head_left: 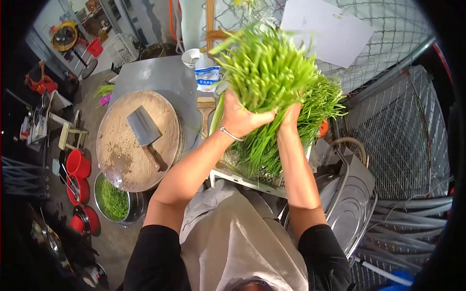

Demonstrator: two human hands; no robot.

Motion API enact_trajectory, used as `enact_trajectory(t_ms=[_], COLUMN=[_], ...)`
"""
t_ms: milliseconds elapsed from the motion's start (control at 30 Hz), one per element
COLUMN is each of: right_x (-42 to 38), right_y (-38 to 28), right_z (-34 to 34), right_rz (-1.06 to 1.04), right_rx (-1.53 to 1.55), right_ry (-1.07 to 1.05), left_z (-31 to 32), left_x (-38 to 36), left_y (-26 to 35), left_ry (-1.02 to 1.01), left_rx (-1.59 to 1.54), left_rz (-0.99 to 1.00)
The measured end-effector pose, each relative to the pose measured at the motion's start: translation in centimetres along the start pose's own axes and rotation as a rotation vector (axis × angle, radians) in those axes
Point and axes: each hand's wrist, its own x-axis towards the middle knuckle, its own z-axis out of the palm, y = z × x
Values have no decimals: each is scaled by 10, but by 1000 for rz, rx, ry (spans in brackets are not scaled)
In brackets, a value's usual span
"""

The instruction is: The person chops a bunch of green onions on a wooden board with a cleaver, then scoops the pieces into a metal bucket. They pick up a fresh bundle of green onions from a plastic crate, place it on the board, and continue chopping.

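Both my hands are closed around a large bunch of chives (269,72), lifted toward the camera with its pale cut ends upward. My left hand (242,116) grips its left side, thumb across the stalks. On the other side is my right hand (290,116), its fingers mostly hidden by the greens. Long leaves hang below into a white plastic crate (247,182). More chives (324,99) lie at the crate's right. To the left, a cleaver (144,127) rests on a round wooden chopping block (109,128).
A metal pot (98,201) of chopped greens stands below the block. A wooden brush (205,109), blue-and-white packet (208,77) and white bowl (190,58) sit on the metal table (131,75). Wire mesh and a round metal lid (347,208) are at right; red buckets (78,163) at left.
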Motion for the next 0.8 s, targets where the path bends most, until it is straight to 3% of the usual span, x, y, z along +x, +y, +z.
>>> enact_trajectory(t_ms=[100,200,267,333,400,500,667,800], right_x=[-22,-21,-30,-51,-69,-88,-118,-138], right_y=[-33,10,27,6,-17,-21,6,53], right_z=[39,45,62,86,116,177,270,337], right_rz=[-101,-217,-303,-400,-437,-576,-546,-403], right_rx=[-41,-225,-310,-470,-540,-411,-86,133], right_ry=[11,43,125,125,87,110,15,-79], left_z=[-23,-61,-88,-109,-157,-218,-294,-384], left_x=[8,-5,-12,-12,-7,18,24,18], left_y=[16,-11,-32,-20,-21,22,113,136], left_ry=[-61,-76,-65,-65,-21,-131,-154,-138], left_rx=[-55,-128,-37,-156,-261,-78,233,546], left_rz=[15,-170,-30,15,-183,34,137,35])
